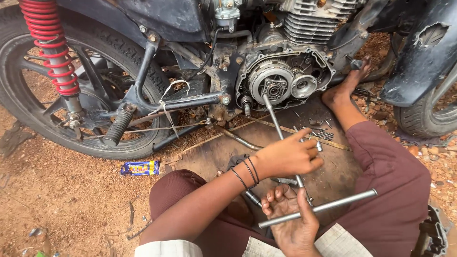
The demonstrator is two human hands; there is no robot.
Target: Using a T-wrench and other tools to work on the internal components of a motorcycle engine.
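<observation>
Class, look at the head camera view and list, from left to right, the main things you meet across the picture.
Red coil shock spring → black ribbed footpeg → blue rectangular wrapper on the dirt → round metal clutch assembly in the open engine case → bare foot against the engine → black front tyre.

Kickstand (pixel 236 138) and loose bolts (pixel 321 134) crowd the board (pixel 214 154) below the clutch (pixel 271 83).

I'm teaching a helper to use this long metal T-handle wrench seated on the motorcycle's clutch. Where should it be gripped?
Grip the long steel T-handle wrench at its near end: one hand around the shaft just below mid-length, as the left hand does, the right hand on the crossbar. Come from the near side; the far end sits in the clutch hub.
</observation>
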